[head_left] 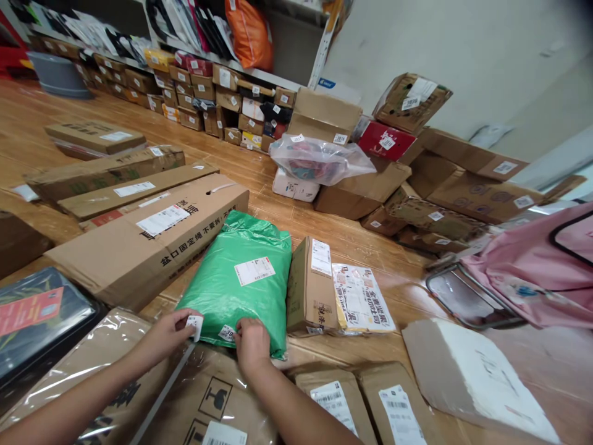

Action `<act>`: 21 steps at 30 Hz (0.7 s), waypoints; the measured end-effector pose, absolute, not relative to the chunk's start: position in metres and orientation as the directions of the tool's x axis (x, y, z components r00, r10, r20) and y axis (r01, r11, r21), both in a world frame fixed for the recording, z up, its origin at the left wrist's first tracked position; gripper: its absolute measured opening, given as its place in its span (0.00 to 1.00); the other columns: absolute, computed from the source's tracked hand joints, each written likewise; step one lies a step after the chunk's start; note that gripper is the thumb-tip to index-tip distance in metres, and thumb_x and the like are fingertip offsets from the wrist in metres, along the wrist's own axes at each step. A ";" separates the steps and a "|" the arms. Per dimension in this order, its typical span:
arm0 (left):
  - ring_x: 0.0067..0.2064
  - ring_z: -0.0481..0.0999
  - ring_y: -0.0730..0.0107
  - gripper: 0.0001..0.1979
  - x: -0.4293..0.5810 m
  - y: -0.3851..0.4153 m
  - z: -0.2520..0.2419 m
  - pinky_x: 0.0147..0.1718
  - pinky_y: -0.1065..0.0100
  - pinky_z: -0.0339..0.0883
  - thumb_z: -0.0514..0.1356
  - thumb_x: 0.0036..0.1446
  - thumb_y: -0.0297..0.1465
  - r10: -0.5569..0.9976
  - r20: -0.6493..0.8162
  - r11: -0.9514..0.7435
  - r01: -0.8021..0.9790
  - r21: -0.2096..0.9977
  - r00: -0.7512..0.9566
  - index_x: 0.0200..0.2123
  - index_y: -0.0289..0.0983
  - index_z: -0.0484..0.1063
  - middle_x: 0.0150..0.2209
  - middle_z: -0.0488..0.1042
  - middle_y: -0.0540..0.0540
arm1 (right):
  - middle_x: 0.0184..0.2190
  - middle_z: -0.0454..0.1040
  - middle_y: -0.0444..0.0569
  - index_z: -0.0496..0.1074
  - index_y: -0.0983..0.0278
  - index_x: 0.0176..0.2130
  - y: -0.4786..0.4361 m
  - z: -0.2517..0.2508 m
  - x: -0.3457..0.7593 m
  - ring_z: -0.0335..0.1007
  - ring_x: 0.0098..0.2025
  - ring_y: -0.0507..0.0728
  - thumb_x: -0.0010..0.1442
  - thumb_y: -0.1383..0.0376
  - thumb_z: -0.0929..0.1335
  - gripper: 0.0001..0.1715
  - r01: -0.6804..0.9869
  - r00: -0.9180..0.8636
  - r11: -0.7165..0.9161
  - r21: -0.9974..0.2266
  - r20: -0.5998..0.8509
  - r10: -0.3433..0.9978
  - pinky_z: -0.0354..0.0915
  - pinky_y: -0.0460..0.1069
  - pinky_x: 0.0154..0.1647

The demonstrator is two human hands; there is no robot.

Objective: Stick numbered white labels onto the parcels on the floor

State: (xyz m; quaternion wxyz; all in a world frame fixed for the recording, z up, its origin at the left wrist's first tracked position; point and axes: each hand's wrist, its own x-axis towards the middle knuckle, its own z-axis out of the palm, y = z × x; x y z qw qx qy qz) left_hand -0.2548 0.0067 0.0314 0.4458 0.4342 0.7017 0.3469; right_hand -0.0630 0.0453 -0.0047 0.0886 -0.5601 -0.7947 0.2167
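Note:
A plump green plastic mailer bag (pixel 217 272) lies in front of me, with a white shipping label (pixel 254 271) on its upper face. My left hand (pixel 172 329) pinches a small white sticker (pixel 195 326) at the bag's near left corner. At the near edge my right hand (pixel 252 343) has its fingers bent against a second small sticker (pixel 227 333) with printed digits, which lies on the green plastic. Whether the right fingers grip that sticker or press on it is partly hidden. Just right of the bag stands a brown carton (pixel 309 293).
Long cartons (pixel 152 241) lie to the left, and a plastic-wrapped box (pixel 217 395) sits nearest me. A white foam box (pixel 482 383) and a pink cart (pixel 542 266) are on the right. Stacked parcels (pixel 389 179) line the wall; shelves (pixel 208 46) hold more.

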 end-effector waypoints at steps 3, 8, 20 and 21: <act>0.31 0.73 0.62 0.18 -0.247 0.012 0.027 0.33 0.66 0.65 0.57 0.37 0.45 0.962 -0.247 0.271 0.463 0.844 -0.113 0.26 0.37 0.71 0.25 0.74 0.49 | 0.36 0.79 0.56 0.76 0.66 0.33 0.043 -0.004 -0.064 0.72 0.43 0.63 0.57 0.72 0.65 0.09 0.847 -0.372 0.299 -0.440 -0.088 0.924 0.62 0.52 0.40; 0.32 0.72 0.62 0.16 -0.227 0.041 0.020 0.32 0.67 0.61 0.59 0.36 0.45 0.973 -0.214 0.226 0.592 0.774 -0.091 0.24 0.38 0.70 0.25 0.74 0.50 | 0.38 0.78 0.61 0.76 0.67 0.36 0.039 -0.002 -0.067 0.72 0.42 0.64 0.59 0.72 0.61 0.14 0.843 -0.374 0.300 -0.446 -0.085 0.924 0.61 0.53 0.36; 0.28 0.69 0.64 0.21 -0.218 0.072 0.020 0.33 0.66 0.61 0.57 0.28 0.46 0.915 -0.373 0.402 0.318 0.859 -0.152 0.23 0.36 0.72 0.21 0.72 0.50 | 0.28 0.81 0.56 0.78 0.68 0.28 0.036 0.003 -0.075 0.75 0.29 0.57 0.47 0.78 0.65 0.13 0.792 -0.254 0.070 -0.606 -0.223 0.941 0.62 0.46 0.29; 0.27 0.68 0.65 0.21 -0.218 0.072 0.021 0.33 0.66 0.61 0.57 0.27 0.46 0.909 -0.387 0.417 0.288 0.862 -0.156 0.24 0.36 0.72 0.21 0.71 0.50 | 0.28 0.81 0.56 0.78 0.68 0.28 0.034 0.003 -0.076 0.75 0.29 0.57 0.47 0.78 0.65 0.14 0.789 -0.252 0.062 -0.611 -0.230 0.940 0.62 0.46 0.29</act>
